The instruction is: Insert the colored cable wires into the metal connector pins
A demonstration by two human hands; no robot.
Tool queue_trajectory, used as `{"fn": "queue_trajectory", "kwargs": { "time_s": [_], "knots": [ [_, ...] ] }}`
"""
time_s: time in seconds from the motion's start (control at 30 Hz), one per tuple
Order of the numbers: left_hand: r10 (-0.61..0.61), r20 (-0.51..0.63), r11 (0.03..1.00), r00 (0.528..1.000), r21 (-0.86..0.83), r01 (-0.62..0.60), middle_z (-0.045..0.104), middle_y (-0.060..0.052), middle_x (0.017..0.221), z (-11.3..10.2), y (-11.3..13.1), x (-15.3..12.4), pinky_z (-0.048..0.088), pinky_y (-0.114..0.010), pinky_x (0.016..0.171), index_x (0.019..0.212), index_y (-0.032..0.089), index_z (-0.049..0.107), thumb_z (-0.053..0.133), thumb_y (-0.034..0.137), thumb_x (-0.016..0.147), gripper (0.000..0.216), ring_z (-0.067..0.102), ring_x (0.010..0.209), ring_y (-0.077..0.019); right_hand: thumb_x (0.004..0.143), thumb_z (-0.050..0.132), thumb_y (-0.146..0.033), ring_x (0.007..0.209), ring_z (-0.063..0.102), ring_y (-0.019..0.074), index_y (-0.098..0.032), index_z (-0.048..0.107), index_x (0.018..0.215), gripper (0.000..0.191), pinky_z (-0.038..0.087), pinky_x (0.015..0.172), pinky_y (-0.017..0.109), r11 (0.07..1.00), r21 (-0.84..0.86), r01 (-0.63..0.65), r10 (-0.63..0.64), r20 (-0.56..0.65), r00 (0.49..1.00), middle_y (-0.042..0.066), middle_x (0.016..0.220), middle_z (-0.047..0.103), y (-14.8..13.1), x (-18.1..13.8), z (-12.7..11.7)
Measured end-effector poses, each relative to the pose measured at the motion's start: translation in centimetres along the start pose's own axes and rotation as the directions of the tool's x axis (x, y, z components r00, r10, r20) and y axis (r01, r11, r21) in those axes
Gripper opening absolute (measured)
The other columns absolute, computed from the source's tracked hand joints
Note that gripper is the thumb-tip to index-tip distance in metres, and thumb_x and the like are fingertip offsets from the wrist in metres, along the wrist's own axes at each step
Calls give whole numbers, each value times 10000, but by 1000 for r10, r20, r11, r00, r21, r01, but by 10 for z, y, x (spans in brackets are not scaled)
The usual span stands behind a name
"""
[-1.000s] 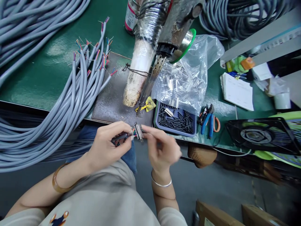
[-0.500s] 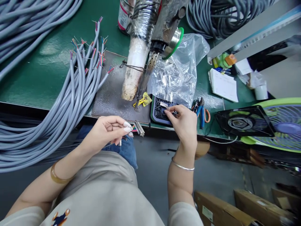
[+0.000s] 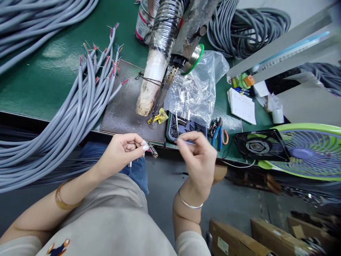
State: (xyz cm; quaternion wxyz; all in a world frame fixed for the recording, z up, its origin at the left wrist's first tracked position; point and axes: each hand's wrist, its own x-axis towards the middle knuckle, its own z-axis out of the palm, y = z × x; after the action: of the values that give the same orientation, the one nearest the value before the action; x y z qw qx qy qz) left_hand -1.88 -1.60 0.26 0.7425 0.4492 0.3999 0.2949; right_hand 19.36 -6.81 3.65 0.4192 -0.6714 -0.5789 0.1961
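Note:
My left hand (image 3: 125, 151) is closed in a pinch in front of the bench edge, holding a wired multi-pin metal connector (image 3: 153, 150) by its wire end. My right hand (image 3: 198, 156) has its thumb and forefinger together just off the front of a small tray (image 3: 167, 133); whatever is between them is too small and blurred to make out. Short black sleeves (image 3: 174, 128) and a metal connector (image 3: 182, 121) lie in the tray. A clear plastic bag (image 3: 197, 89) of clear tubes rests over its back. Beside my left hand, another small metal connector hangs near my lap, mostly hidden.
Grey cables (image 3: 87, 96) with stripped coloured ends lie left. A soldering iron (image 3: 163, 94) points down over a dark board (image 3: 119, 113), beside a wrapped duct (image 3: 153, 74) and a solder spool (image 3: 195, 58). Right are pliers (image 3: 218, 133), a notepad (image 3: 242, 106) and a fan (image 3: 259, 145).
My right hand has pulled back from the tray towards me, fingers still pinched. The connector in my left hand has tilted slightly. The whole view has shifted a little.

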Motion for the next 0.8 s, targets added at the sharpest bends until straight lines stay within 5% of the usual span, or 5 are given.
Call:
{"fn": "queue_trajectory", "kwargs": {
  "time_s": [0.1,0.8],
  "knots": [
    [29,-1,999,1000,22,-29,590,31,572,1,-1,-1,375,-164,427,772,130,682,770,294,779,186,449,455,-48,966,655,-237,543,434,76,-212,700,874,106,331,483,249,992,94,86,-99,148,984,15,880,684,-11,-8,15],
    [32,77,998,996,52,-37,566,31,586,-4,-7,2,323,-195,483,784,131,662,732,297,820,183,419,488,-55,991,640,-177,687,577,89,-217,675,892,112,402,553,223,981,132,141,-175,304,936,-8,846,669,-12,-4,23]
  ]
}}
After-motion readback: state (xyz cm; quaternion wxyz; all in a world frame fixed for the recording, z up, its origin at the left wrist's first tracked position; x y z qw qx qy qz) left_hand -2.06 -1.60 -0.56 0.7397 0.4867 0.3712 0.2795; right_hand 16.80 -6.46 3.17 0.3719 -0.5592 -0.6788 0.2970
